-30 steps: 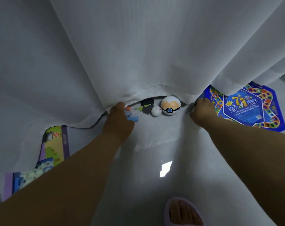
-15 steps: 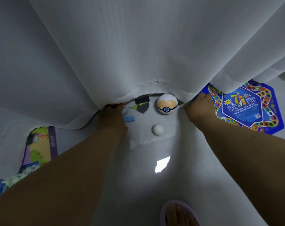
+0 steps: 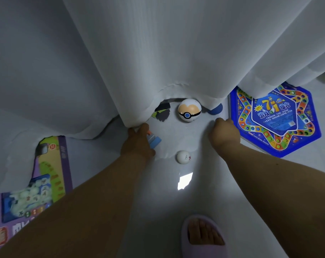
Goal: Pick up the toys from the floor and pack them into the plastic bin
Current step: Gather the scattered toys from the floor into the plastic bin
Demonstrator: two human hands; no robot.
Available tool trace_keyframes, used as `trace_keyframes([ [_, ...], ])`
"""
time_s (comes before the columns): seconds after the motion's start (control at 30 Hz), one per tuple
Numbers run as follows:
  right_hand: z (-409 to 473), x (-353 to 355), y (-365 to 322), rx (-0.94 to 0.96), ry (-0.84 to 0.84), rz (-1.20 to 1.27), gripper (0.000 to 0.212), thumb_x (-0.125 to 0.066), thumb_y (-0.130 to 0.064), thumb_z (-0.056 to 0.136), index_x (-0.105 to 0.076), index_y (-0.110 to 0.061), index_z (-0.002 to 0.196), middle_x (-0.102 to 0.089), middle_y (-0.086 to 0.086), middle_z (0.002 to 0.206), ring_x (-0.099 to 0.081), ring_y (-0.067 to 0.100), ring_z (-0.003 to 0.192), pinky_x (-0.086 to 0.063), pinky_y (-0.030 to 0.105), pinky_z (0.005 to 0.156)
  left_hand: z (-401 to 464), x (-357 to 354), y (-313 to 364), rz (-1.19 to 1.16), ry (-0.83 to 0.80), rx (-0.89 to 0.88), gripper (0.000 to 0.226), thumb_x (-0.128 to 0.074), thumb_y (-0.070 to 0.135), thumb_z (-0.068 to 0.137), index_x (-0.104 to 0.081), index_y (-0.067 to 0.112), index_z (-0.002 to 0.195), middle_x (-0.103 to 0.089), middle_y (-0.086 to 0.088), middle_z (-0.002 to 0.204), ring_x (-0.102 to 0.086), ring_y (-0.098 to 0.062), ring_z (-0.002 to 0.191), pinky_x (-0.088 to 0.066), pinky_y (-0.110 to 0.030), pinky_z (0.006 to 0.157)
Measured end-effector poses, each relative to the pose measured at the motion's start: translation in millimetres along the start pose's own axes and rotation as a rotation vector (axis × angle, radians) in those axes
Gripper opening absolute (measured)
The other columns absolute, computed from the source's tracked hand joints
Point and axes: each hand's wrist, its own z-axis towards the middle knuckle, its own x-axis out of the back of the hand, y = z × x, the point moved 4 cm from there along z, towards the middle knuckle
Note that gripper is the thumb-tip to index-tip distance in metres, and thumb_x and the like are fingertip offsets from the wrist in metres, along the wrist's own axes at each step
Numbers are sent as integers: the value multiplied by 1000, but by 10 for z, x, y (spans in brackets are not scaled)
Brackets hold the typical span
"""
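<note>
head view: a sheer white curtain (image 3: 158, 53) hangs across the top and drapes onto the pale grey floor (image 3: 158, 211). the left hand (image 3: 137, 144) sits at the curtain's hem, fingers curled and pinching a fold of the fabric. just beside that hand, touching its right edge, lie small blue and orange plastic blocks (image 3: 154, 140). the right hand (image 3: 224, 135) is down at the floor with its fingers curled under; whether it grips anything i cannot tell.

between the hands, near the hem, rests a white and orange toy ball with a black band and blue button (image 3: 189, 112). to its left a flat dark cut-out piece with a green edge (image 3: 162, 114) lies half under the curtain. to the ball's right a blue rounded toy (image 3: 215, 109) peeks from beneath the hem. nearer the camera, a small plain white ball (image 3: 184, 156) lies on the floor between the forearms.

a blue hexagonal board game box (image 3: 275, 120) lies flat at right, just beside the right hand, partly under the curtain. a purple and green game box (image 3: 37, 187) lies at left. a foot in a lilac slipper (image 3: 204, 237) stands at the bottom. the plastic bin is not visible.
</note>
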Motion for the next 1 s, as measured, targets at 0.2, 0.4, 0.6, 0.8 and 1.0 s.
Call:
trace_keyframes([
  [0.2,-370,-111,-15,33,-50,149,22,-48,-17,93,-60,-4,106,-62,17,102,-59,32,94,-46,35,78,-232,-126,-134,43,-87,52,65,-72,29,78,-34,27,131,-32,-13,122,-48,-27,84,-47,-33,79],
  [0.4,-825,-205,-201,-35,-42,592,21,-54,-13,85,-65,4,82,-67,22,83,-64,37,80,-52,36,70,-540,-209,-383,-18,-123,119,63,-75,24,75,-37,25,126,-31,-17,124,-51,-31,80,-54,-34,78],
  [0.6,-1130,-328,-239,-68,-66,608,7,-61,-9,82,-66,-4,83,-59,2,75,-51,14,68,-36,13,52,-904,-379,-687,-102,-122,198,70,-76,15,74,-37,24,132,-26,-21,133,-57,-34,91,-52,-34,81],
  [0.8,-1523,-392,-14,-328,167,873,19,-55,-18,90,-51,-14,109,-53,0,86,-55,22,85,-41,24,70,-1095,-451,-968,-271,-71,254,73,-75,12,72,-37,26,132,-28,-11,115,-48,-24,75,-52,-29,70],
  [1.0,-1793,-771,-519,214,-219,392,47,-57,-41,87,-37,-38,130,-56,3,110,-59,26,95,-49,38,86,-1633,-634,-1305,-571,13,411,64,-73,7,71,-43,30,123,-29,-10,109,-47,-21,68,-46,-21,39],
])
